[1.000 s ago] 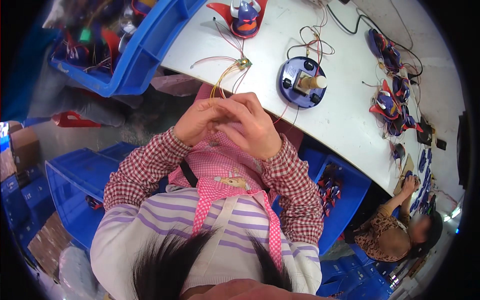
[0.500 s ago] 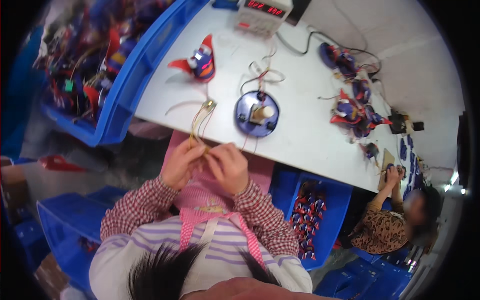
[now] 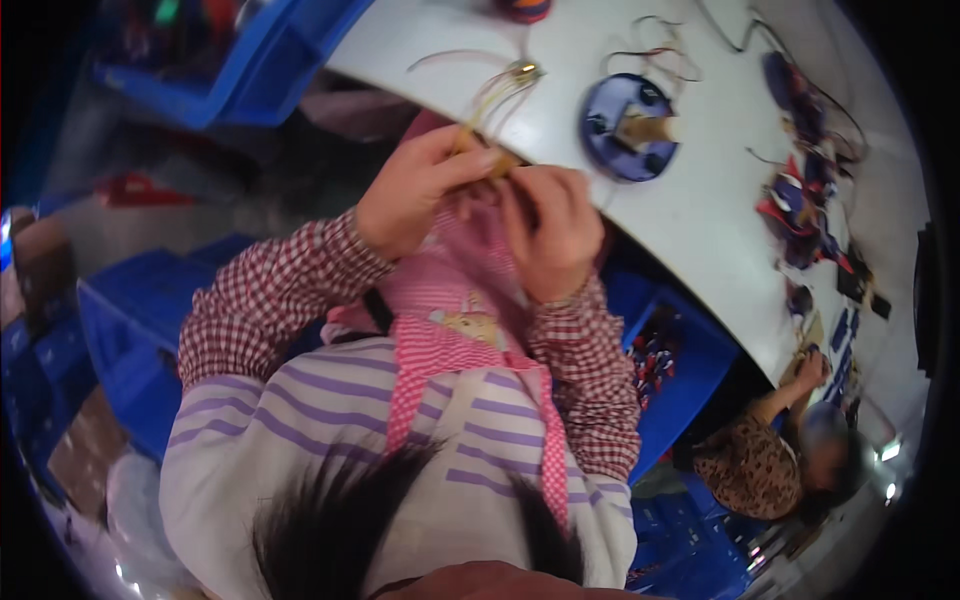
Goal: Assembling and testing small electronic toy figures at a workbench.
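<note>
My left hand is closed, thumb and fingers pinching a small yellow-brown piece over my lap at the table's near edge. Thin yellow and pale wires run from beside it to a small metallic part lying on the tabletop. Curled close beside it, my right hand has its fingertips at the piece's other side; what they grip is hidden. A round blue base with a pale cylinder sits on the table, to the right of the wires.
The white table carries a row of blue and red toy-like parts on the right. A blue bin stands at its left. Another blue bin holds small parts. At far right a co-worker handles something.
The whole view has shifted, so table and hands sit higher and farther right in the picture. My hands stay together, and the yellow-brown piece shows more plainly between them.
</note>
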`<action>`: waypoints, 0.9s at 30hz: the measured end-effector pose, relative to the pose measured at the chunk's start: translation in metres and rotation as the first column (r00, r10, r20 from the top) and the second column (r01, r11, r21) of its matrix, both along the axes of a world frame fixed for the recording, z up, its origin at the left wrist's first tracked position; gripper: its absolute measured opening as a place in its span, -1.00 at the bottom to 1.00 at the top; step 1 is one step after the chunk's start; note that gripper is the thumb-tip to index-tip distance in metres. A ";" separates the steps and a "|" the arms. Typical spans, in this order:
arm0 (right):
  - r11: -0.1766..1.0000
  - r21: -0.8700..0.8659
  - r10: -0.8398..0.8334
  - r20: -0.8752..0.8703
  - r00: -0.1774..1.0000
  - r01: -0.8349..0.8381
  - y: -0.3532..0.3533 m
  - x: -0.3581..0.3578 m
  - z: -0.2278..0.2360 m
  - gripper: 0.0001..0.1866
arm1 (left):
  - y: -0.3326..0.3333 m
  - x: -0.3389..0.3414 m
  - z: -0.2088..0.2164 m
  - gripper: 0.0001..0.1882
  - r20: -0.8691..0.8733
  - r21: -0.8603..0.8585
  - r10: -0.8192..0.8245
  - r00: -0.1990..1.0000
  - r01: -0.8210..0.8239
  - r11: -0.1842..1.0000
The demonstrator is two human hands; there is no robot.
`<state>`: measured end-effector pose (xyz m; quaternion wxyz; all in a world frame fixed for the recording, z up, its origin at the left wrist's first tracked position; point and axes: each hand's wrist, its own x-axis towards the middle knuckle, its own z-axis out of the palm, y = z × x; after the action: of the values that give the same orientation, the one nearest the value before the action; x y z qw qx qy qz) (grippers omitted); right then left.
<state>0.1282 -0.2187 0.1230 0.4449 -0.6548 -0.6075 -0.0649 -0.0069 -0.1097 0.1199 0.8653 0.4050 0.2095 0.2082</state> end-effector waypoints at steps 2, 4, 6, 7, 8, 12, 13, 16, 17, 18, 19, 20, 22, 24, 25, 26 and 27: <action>1.000 -0.001 0.012 -0.002 1.000 -0.012 0.002 -0.005 0.003 -0.73 | 0.001 -0.006 0.006 -0.84 -0.040 -0.006 -0.004 0.999 0.004 1.000; 0.999 -0.012 0.049 -0.013 0.999 -0.049 0.006 -0.008 0.006 -0.73 | 0.003 -0.011 0.012 -0.84 -0.121 -0.022 -0.012 0.993 0.009 1.000; 0.998 0.002 0.056 -0.022 0.998 -0.056 0.012 -0.011 0.006 -0.73 | 0.007 -0.013 0.016 -0.84 -0.128 -0.030 -0.009 0.992 0.006 1.000; 0.998 0.004 0.056 -0.029 0.998 -0.056 0.014 -0.012 0.006 -0.73 | 0.007 -0.014 0.017 -0.84 -0.134 -0.042 -0.009 0.991 0.003 0.999; 0.998 0.014 0.059 -0.028 0.998 -0.059 0.015 -0.012 0.005 -0.72 | 0.008 -0.014 0.017 -0.84 -0.150 -0.054 -0.007 0.989 -0.002 0.999; 0.998 0.032 0.058 -0.015 0.998 -0.057 0.019 -0.012 0.000 -0.72 | 0.012 -0.014 0.012 -0.84 -0.149 -0.082 -0.006 0.989 -0.007 0.997; 0.999 0.019 0.050 -0.009 0.999 -0.050 0.020 -0.010 0.000 -0.72 | 0.012 -0.013 0.011 -0.84 -0.153 -0.083 -0.003 0.988 -0.010 0.996; 0.998 0.011 0.066 0.009 0.998 -0.066 0.021 -0.007 0.002 -0.73 | 0.011 -0.010 0.007 -0.84 -0.189 -0.083 0.026 0.982 -0.042 0.996; 0.997 0.024 0.076 0.004 0.997 -0.076 0.022 -0.005 0.003 -0.74 | 0.010 -0.008 0.007 -0.84 -0.172 -0.074 0.035 0.985 -0.049 0.996; 0.996 0.034 0.080 0.013 0.997 -0.081 0.023 -0.003 0.005 -0.73 | 0.008 -0.006 0.007 -0.83 -0.195 -0.106 0.033 0.980 -0.054 0.993; 0.996 0.034 0.076 0.019 0.997 -0.077 0.023 0.000 0.008 -0.73 | 0.008 -0.004 0.008 -0.83 -0.184 -0.127 0.030 0.983 -0.054 0.990; 0.996 0.048 0.071 0.021 0.997 -0.072 0.023 0.003 0.009 -0.73 | 0.008 0.000 0.008 -0.82 -0.218 -0.148 0.025 0.976 -0.058 0.987; 0.997 0.037 0.067 0.022 0.997 -0.068 0.022 0.007 0.013 -0.73 | 0.006 0.005 0.009 -0.84 -0.150 -0.142 0.045 0.988 -0.067 0.988; 0.997 0.031 0.066 0.017 0.998 -0.066 0.020 0.011 0.015 -0.73 | 0.003 0.010 0.010 -0.86 -0.129 -0.133 0.091 0.988 -0.108 0.985; 0.997 0.031 0.065 0.010 0.998 -0.066 0.019 0.013 0.015 -0.73 | 0.002 0.012 0.010 -0.85 -0.122 -0.172 0.105 0.987 -0.125 0.977; 0.998 0.014 0.069 0.000 0.998 -0.069 0.019 0.014 0.016 -0.73 | 0.001 0.014 0.011 -0.85 -0.138 -0.173 0.110 0.984 -0.133 0.976; 0.997 0.040 0.072 -0.011 0.997 -0.071 0.019 0.014 0.016 -0.73 | 0.000 0.015 0.012 -0.85 -0.144 -0.174 0.116 0.983 -0.141 0.975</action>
<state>0.1426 -0.2001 0.1394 0.4639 -0.6240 -0.6263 -0.0568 0.0082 -0.1098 0.1317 0.8677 0.3222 0.3108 0.2161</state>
